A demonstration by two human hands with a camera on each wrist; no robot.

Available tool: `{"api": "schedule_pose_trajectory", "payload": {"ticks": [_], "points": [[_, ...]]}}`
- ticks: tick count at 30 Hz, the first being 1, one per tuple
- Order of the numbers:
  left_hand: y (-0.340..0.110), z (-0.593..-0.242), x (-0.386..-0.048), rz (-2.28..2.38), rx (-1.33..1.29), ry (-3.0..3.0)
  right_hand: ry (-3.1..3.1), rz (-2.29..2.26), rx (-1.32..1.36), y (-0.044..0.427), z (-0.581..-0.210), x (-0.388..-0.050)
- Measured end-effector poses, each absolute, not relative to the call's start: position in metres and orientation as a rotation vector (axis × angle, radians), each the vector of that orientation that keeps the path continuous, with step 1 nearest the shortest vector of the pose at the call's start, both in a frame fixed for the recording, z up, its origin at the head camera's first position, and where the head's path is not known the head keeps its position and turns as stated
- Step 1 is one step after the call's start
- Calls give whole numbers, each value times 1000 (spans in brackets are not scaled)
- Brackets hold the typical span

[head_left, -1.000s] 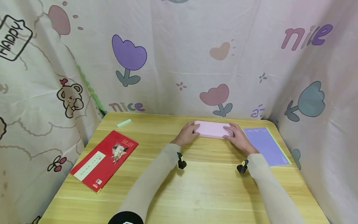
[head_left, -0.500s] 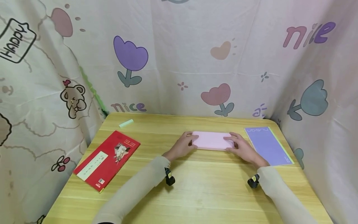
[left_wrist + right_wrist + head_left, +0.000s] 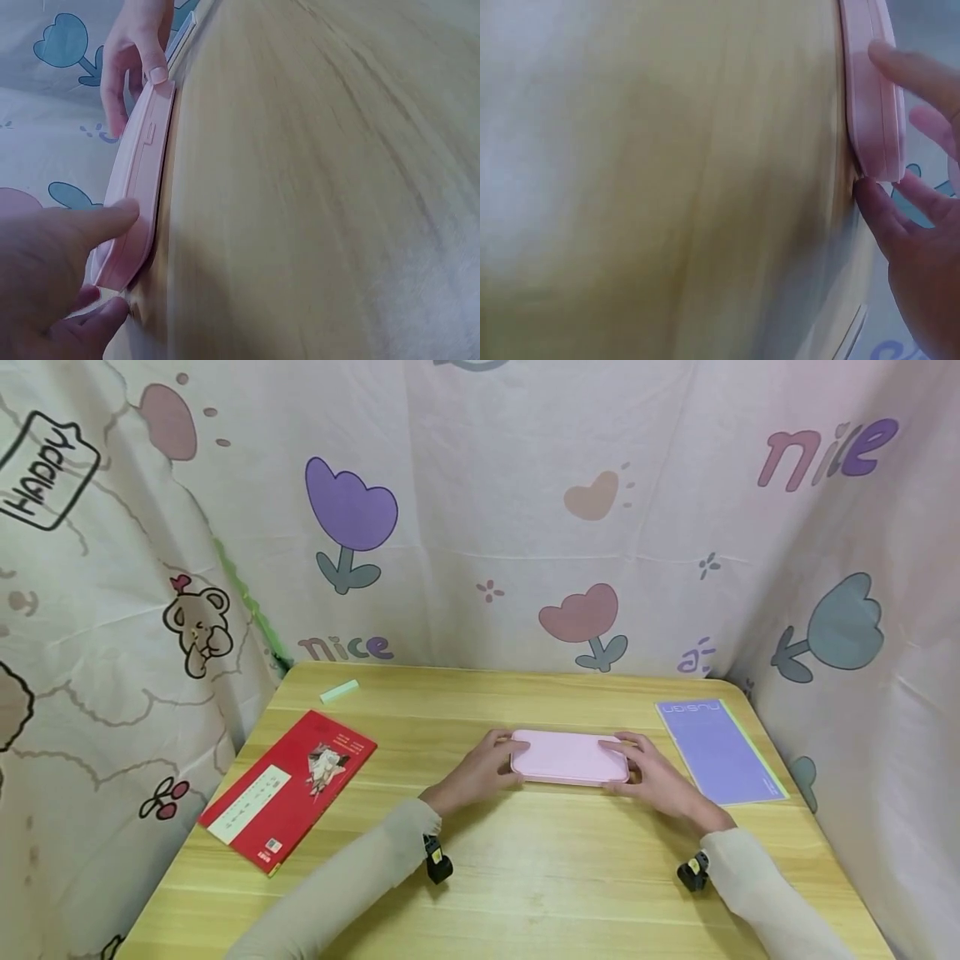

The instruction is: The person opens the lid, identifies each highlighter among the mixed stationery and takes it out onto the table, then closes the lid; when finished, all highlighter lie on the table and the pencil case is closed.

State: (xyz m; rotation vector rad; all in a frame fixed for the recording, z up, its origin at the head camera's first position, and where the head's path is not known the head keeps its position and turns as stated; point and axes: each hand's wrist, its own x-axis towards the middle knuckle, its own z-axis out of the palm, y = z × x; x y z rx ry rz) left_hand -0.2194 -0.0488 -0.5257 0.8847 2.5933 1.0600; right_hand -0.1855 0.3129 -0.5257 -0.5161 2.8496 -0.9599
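A flat pink pencil case with rounded corners lies lengthwise across the middle of the table, its lid down. My left hand grips its left end, and my right hand holds the right end. Seen from the left wrist, the pencil case shows a seam and a small clasp along its near side. There the left thumb presses the side while other fingers curl at the corner. In the right wrist view, my right hand has its thumb on the side of the case and fingers around the end.
A red book lies at an angle on the left of the table. Behind it is a small pale green bar. On the right lies a purple notebook, close to the right hand. A patterned curtain surrounds the table.
Both hands have drawn the pink pencil case from the back of the table toward me, keeping their grip on its ends. The book, bar and notebook stay where they were.
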Motion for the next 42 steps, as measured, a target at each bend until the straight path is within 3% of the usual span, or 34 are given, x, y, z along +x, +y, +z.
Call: {"api": "schedule_pose_trajectory", "payload": {"ticks": [11, 25, 36, 42], "points": [[-31, -518, -240, 636, 1103, 2624, 2860, -802, -785, 304, -525, -201], [-27, -518, -258, 357, 1330, 2704, 2895, -706, -849, 303, -525, -200], [-28, -508, -268, 473, 1211, 2599, 2905, -660, -868, 304, -525, -201], [-30, -510, -269, 609, 1132, 2582, 2897, -815, -693, 309, -528, -201]]}}
